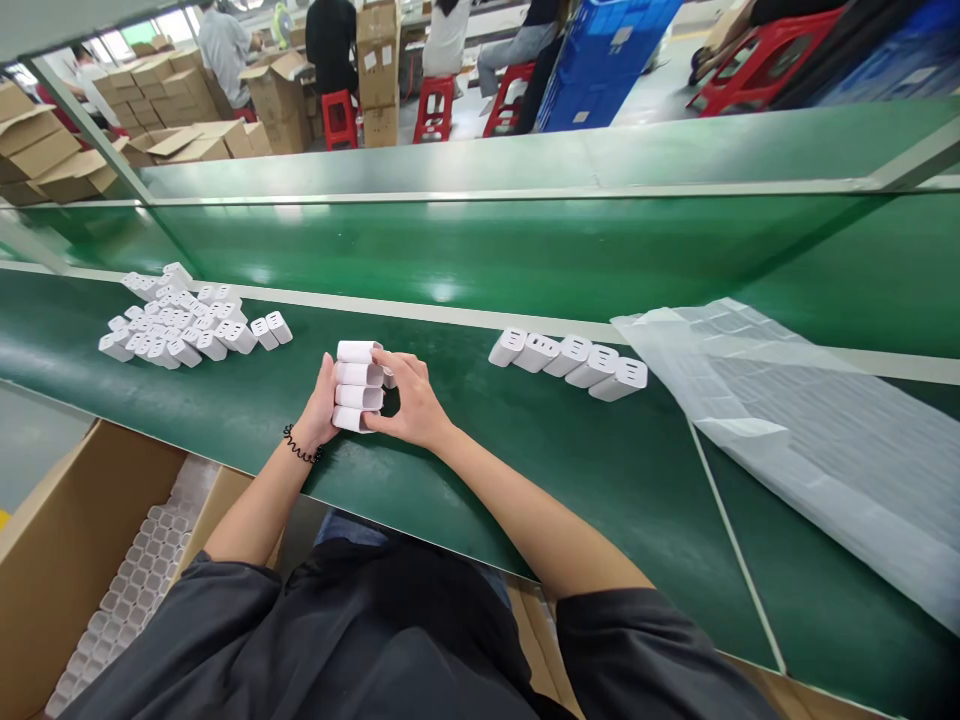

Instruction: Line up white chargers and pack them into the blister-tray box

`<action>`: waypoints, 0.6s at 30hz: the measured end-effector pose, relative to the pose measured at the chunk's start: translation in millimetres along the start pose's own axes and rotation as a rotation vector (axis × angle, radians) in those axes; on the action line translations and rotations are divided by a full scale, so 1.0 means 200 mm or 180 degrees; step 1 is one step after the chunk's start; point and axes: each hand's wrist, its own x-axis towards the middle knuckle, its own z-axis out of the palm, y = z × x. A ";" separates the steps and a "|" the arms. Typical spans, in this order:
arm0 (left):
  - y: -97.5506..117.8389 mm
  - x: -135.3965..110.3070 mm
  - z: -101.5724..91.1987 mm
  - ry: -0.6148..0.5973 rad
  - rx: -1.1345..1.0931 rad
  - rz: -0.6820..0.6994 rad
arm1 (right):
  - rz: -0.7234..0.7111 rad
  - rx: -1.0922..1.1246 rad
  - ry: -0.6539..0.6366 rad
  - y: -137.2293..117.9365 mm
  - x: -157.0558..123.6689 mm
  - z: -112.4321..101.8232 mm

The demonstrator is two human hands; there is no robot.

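Note:
Both my hands press together a short stack of white charger plugs (358, 385) on the green bench (525, 450). My left hand (321, 405) cups the stack's left side, a black coil band on that wrist. My right hand (409, 400) closes on its right side, fingers curled over the top. A loose heap of the same white plugs (180, 320) lies to the left. To the right, a tidy row of several plugs (570, 360) lies on its side.
Folded white foam sheeting (810, 430) covers the bench at right. A cardboard box with a clear cell tray (127, 580) stands below at left. Beyond the bench's green upper shelf (525, 160), people sit on red stools among stacked cartons and blue crates.

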 end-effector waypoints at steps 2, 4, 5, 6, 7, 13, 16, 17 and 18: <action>0.01 0.00 -0.01 -0.0279 0.0121 0.0127 | 0.0274 0.0670 0.0126 0.01 0.03 -0.03; 0.02 0.00 -0.03 -0.0494 0.0178 0.0318 | 0.0660 0.1800 0.0203 0.01 0.05 -0.07; 0.02 0.01 -0.04 -0.0561 0.0163 0.0405 | 0.0851 0.2380 0.0211 -0.01 0.05 -0.09; 0.02 0.01 -0.05 -0.0611 0.0132 0.0481 | 0.1040 0.2899 0.0217 -0.03 0.05 -0.12; 0.02 0.02 -0.06 -0.0648 0.0099 0.0538 | 0.1225 0.3325 0.0239 -0.06 0.03 -0.14; 0.04 0.01 -0.07 -0.0777 -0.0026 0.0642 | 0.2012 0.4179 0.0675 -0.32 -0.18 -0.18; 0.05 -0.01 -0.07 -0.0802 0.0012 0.0740 | 0.2149 0.4451 0.1023 -0.37 -0.26 -0.13; 0.06 -0.01 -0.07 -0.0796 0.0030 0.0765 | 0.2167 0.4599 0.1121 -0.37 -0.28 -0.10; 0.06 -0.01 -0.07 -0.0779 0.0046 0.0781 | 0.2198 0.4743 0.1186 -0.37 -0.30 -0.08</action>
